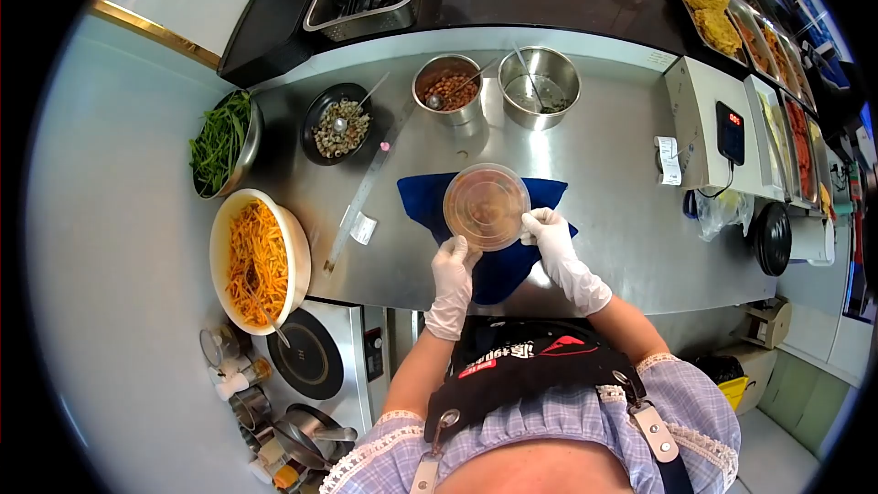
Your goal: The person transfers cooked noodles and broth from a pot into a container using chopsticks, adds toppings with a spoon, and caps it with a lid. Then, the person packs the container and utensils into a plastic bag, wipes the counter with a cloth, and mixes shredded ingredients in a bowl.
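A round clear plastic takeout bowl with a lid stands over a blue cloth on the steel counter. Brownish food shows dimly through its lid. My left hand, in a white glove, has its fingers closed at the lower left of the rim. The gloved right hand pinches the rim on the right side. Beyond the bowl are a steel pot of brown beans or nuts with a spoon, and a wider steel pot with a ladle and some green bits.
To the left are a black bowl of small pale pieces, a bowl of green leaves and a white bowl of orange shreds. A metal strip lies nearby. An induction cooker is lower left; a boxy machine stands right.
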`<state>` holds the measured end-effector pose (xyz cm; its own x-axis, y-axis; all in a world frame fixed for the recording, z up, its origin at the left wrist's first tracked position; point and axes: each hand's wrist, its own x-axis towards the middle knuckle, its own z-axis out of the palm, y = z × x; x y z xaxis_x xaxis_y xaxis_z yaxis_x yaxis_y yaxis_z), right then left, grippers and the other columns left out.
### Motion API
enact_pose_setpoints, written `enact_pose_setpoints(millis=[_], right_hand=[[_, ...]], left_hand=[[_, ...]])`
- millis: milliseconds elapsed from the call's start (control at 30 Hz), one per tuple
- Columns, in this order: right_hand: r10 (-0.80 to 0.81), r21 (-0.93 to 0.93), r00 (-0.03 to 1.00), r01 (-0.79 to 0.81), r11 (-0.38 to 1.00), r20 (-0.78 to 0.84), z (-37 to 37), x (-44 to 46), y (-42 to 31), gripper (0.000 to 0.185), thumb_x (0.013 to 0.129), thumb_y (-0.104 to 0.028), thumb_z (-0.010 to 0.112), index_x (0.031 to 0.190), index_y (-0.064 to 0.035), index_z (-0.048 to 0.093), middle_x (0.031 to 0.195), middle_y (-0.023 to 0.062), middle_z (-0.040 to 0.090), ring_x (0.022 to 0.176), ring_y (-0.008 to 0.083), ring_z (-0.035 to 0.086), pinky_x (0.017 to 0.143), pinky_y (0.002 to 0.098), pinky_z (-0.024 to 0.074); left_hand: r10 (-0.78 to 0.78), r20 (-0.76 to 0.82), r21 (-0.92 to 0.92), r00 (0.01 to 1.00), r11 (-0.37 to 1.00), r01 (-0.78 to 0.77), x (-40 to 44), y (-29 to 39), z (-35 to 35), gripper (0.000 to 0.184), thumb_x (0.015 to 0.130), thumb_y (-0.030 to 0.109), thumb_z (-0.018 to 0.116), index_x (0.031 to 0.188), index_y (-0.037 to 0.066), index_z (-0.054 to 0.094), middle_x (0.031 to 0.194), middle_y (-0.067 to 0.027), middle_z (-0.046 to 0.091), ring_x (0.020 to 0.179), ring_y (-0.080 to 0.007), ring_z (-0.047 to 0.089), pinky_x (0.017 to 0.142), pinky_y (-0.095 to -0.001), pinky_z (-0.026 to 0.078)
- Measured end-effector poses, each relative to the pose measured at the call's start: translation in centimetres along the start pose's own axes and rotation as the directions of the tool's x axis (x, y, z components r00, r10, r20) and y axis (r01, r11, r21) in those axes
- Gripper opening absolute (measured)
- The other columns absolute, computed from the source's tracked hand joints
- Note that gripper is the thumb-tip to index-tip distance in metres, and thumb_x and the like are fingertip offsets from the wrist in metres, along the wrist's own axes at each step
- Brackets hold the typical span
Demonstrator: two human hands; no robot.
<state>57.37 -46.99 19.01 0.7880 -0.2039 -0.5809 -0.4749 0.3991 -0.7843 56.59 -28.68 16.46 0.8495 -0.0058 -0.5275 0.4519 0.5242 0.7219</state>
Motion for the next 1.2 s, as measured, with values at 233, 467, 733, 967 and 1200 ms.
enact_pose_setpoints(millis=[233, 467, 733, 967, 1200], right_hand=[[0.049, 0.025, 0.998, -0.048, 0.999, -0.049, 0.4, -0.7, 1.6, 0.011, 0.086, -0.012, 0.064, 0.086, -0.0043, 0.056, 0.073, 0.002, 0.059, 0.061, 0.0101, 0.055, 0.06, 0.0234, 0.0462], [0.022, 0.093, 0.997, -0.015, 0.996, -0.068, 0.9, -1.6, 2.2, 0.01, 0.087, -0.012, 0.063, 0.085, -0.0052, 0.056, 0.074, 0.0025, 0.059, 0.063, 0.0113, 0.056, 0.062, 0.0248, 0.0463], [0.029, 0.129, 0.996, -0.018, 0.991, -0.079, 1.2, -1.7, 2.4, 0.012, 0.085, -0.012, 0.064, 0.085, -0.0044, 0.056, 0.073, 0.0031, 0.06, 0.062, 0.0105, 0.056, 0.061, 0.0229, 0.0444], [0.002, 0.113, 0.997, 0.006, 0.994, -0.071, 1.4, -2.0, 3.2, 0.012, 0.087, -0.015, 0.063, 0.084, -0.0047, 0.056, 0.072, 0.0024, 0.06, 0.062, 0.0098, 0.054, 0.061, 0.0232, 0.0443], [-0.021, 0.124, 0.998, 0.028, 0.992, -0.056, 1.1, -1.7, 3.9, 0.012, 0.088, -0.018, 0.062, 0.085, -0.0064, 0.058, 0.075, 0.0017, 0.06, 0.065, 0.0097, 0.054, 0.064, 0.0236, 0.0444]], left_hand=[[-0.038, -0.053, -0.027, 0.998, 0.999, 0.037, -1.6, -1.0, 1.5, 0.019, 0.092, 0.017, 0.057, 0.101, 0.0, 0.055, 0.093, -0.0073, 0.06, 0.082, -0.0171, 0.06, 0.078, -0.0331, 0.051], [0.001, -0.101, -0.057, 0.995, 0.998, -0.007, -2.4, -1.9, 2.2, 0.017, 0.092, 0.017, 0.057, 0.099, 0.001, 0.054, 0.09, -0.0052, 0.058, 0.084, -0.0162, 0.058, 0.08, -0.0332, 0.049], [0.02, -0.105, -0.115, 0.994, 0.993, -0.033, -2.3, -2.5, 3.1, 0.012, 0.091, 0.007, 0.056, 0.099, -0.001, 0.053, 0.092, -0.0076, 0.058, 0.081, -0.0155, 0.059, 0.079, -0.0305, 0.051], [0.064, -0.147, -0.07, 0.987, 0.995, -0.075, -2.5, -2.8, 3.6, 0.016, 0.091, 0.008, 0.056, 0.103, -0.002, 0.051, 0.096, -0.0087, 0.057, 0.086, -0.0181, 0.058, 0.082, -0.0327, 0.05], [0.142, -0.115, -0.059, 0.983, 0.987, -0.149, -2.3, -3.6, 2.9, 0.015, 0.091, 0.008, 0.056, 0.102, -0.001, 0.052, 0.094, -0.0075, 0.057, 0.085, -0.0169, 0.058, 0.081, -0.0306, 0.049]])
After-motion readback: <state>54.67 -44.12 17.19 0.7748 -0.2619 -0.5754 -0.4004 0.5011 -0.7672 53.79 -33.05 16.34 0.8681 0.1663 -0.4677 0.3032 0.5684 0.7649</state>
